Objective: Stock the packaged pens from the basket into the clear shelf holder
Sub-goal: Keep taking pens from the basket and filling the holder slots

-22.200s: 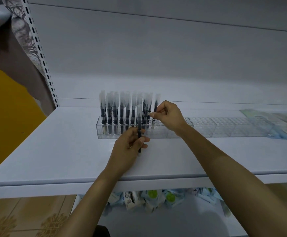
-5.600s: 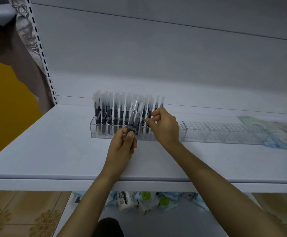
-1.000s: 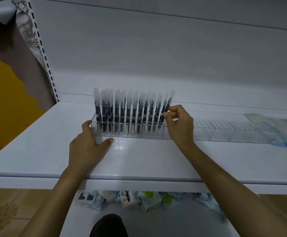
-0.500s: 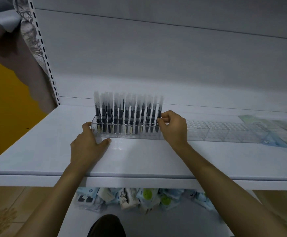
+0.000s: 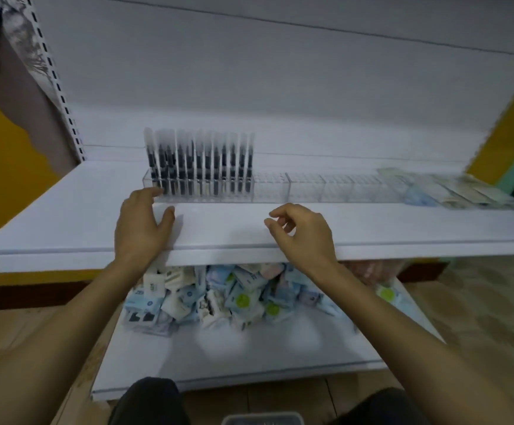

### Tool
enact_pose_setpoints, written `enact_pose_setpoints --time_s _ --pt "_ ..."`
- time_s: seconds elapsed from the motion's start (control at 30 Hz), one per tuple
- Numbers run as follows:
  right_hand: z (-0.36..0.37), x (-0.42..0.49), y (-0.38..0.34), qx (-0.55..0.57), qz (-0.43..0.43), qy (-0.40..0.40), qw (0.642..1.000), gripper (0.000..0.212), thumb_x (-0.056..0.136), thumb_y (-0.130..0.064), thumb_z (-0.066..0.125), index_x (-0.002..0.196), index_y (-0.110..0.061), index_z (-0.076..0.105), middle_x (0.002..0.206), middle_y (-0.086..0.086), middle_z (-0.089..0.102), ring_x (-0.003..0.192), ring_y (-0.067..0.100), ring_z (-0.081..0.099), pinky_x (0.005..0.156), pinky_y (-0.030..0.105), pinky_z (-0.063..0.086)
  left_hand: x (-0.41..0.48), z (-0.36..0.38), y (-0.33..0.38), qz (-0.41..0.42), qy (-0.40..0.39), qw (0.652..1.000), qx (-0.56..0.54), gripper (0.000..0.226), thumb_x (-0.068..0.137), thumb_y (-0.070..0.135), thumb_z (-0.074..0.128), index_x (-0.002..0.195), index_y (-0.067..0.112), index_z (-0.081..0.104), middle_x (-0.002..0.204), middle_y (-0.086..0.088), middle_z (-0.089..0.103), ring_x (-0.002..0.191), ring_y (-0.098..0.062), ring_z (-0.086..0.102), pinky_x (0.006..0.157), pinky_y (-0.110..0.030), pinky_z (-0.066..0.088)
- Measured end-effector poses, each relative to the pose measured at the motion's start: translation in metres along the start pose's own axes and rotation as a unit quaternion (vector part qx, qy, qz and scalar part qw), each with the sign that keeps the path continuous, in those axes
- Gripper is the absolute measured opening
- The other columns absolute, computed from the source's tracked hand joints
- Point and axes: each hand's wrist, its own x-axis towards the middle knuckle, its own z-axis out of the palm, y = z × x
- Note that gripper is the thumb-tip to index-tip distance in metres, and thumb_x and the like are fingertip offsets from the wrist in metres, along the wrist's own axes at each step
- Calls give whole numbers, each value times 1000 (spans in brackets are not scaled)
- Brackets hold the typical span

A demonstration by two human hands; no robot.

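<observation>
Both hands empty. Left hand (image 5: pixel 140 222) lies flat on the shelf (image 5: pixel 372 228), fingers spread, fingertips touching the front left corner of the clear holder (image 5: pixel 280 188). Right hand (image 5: pixel 303 233) hovers over the shelf's front edge, fingers loosely curled and apart, pinching nothing.

Packaged pens (image 5: pixel 199 157) stand upright in the left section of the holder, long axes vertical, packed in rows. The sections to the right of them look unfilled, blur makes it hard to be sure.

Basket (image 5: pixel 262 419): only a grey rim shows at the bottom edge of the frame, between the knees, low and toward the body. Contents not visible.

Key relation: the next pens lie down and back from both hands, well below the shelf; the open slots lie forward and to the right of the filled block. Right hand is nearer both the basket rim and the open sections, so it likely makes the reach while the left steadies the holder. Judged: mid-task, one section filled.

Loose packets (image 5: pixel 219 296) are heaped on the lower shelf, not part of this.
</observation>
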Motion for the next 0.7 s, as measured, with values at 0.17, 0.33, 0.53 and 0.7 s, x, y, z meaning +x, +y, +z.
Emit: enact_pose_setpoints --time_s 0.17,0.33,0.53,0.7 --pt "-19 -71 1 -58 -20 -18 998 18 88 -33 63 96 -18 70 83 -5 69 76 13 64 73 33 50 -80 2 49 171 -30 985 0 25 91 20 55 114 10 59 107 -8 61 100 -27 55 76 -37 46" --pt "-21 -145 31 -136 58 -198 969 52 90 -45 59 135 -20 50 119 3 63 109 23 58 89 42 49 -162 24 57 155 -209 965 37 40 91 30 59 128 15 55 122 -5 62 112 -27 57 82 -39 51" --pt "-10 -239 69 -200 137 -328 913 63 89 -49 56 144 -22 37 133 5 54 123 26 48 98 37 38 -263 52 26 59 -385 915 107 59 95 40 51 147 20 31 147 -1 40 132 -22 39 97 -37 43" --pt "21 -308 102 -191 195 -402 874 54 88 -43 57 135 -20 45 134 8 54 122 29 50 100 38 39 -335 83 -7 16 -475 868 141 57 93 39 50 143 17 35 140 -6 47 124 -27 47 96 -37 44"
